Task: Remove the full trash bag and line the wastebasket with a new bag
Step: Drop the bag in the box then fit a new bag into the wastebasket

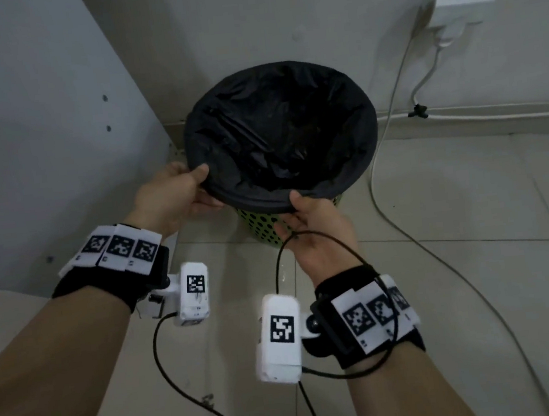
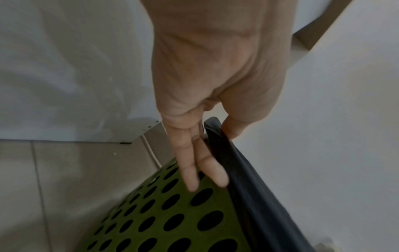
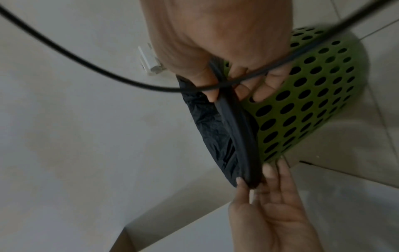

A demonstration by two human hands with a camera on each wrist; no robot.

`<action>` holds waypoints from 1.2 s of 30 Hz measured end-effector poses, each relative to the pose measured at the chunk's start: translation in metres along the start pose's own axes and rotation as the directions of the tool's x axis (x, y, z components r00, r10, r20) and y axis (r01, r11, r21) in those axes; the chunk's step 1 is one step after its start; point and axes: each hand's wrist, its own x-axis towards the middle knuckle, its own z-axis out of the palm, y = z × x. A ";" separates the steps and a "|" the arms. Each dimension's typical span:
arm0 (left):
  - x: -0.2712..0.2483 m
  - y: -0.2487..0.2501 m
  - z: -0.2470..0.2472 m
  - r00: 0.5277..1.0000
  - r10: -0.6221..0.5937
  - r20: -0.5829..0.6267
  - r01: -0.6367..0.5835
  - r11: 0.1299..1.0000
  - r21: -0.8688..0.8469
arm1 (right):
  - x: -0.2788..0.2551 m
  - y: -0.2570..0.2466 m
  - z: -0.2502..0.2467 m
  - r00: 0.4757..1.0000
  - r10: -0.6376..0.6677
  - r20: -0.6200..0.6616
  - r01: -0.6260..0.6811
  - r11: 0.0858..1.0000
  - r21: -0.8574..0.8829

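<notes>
A green perforated wastebasket stands on the tiled floor against the wall, lined with a black trash bag whose edge is folded over the rim. My left hand pinches the bag-covered rim at the front left, thumb on top and fingers underneath. In the left wrist view my left hand has straight fingers lying along the basket beside the bag. My right hand grips the front rim, thumb inside. In the right wrist view my right hand curls its fingers under the bag.
A white cabinet panel rises close on the left. A wall socket with plugs sits at the upper right, and white cables trail over the floor right of the basket. A black wrist-camera cable loops across my right hand.
</notes>
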 end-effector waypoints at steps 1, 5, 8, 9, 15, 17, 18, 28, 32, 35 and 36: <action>0.002 0.001 0.000 1.000 0.002 -0.013 -0.002 1.000 0.000 | -0.001 -0.007 -0.004 1.000 -0.002 -0.006 0.001 0.999 -0.044; 0.006 0.005 0.001 0.999 0.004 -0.034 -0.003 1.000 0.030 | 0.009 -0.038 -0.021 0.999 -0.037 -0.012 0.037 0.999 -0.010; 0.006 0.008 0.005 0.999 0.030 -0.022 -0.028 0.997 0.073 | 0.011 -0.045 -0.021 1.000 -0.005 0.006 0.005 0.999 0.046; 0.005 0.009 0.007 0.999 0.037 -0.018 -0.036 0.996 0.083 | 0.011 -0.044 -0.020 1.000 -0.004 0.013 0.003 0.997 0.071; -0.003 0.004 0.015 0.999 0.030 0.044 -0.035 0.994 0.108 | 0.006 -0.031 -0.018 1.000 -0.025 0.015 0.024 0.996 0.088; -0.002 0.001 0.018 0.997 0.067 0.036 -0.069 0.995 0.068 | 0.003 -0.030 -0.019 0.999 0.004 0.055 -0.009 0.996 0.092; -0.002 0.001 0.018 0.997 0.076 0.027 -0.077 0.996 0.049 | 0.003 -0.031 -0.021 0.998 0.008 0.056 -0.012 0.997 0.082; 0.006 0.006 0.016 0.999 0.043 0.026 -0.043 0.999 -0.021 | 0.006 -0.048 -0.028 0.999 -0.008 0.042 0.003 0.992 0.125; 0.006 0.007 0.014 0.998 0.055 -0.032 -0.055 0.998 0.006 | -0.004 -0.036 -0.034 0.997 0.033 0.064 -0.036 0.998 0.051; 0.003 -0.002 0.012 0.997 0.083 -0.005 -0.082 0.994 0.072 | -0.008 -0.037 -0.042 0.993 0.049 0.103 -0.051 0.999 0.012; 0.002 -0.003 0.010 0.996 0.090 0.011 -0.091 0.992 0.092 | -0.007 -0.041 -0.043 0.995 0.025 0.092 -0.027 0.999 0.018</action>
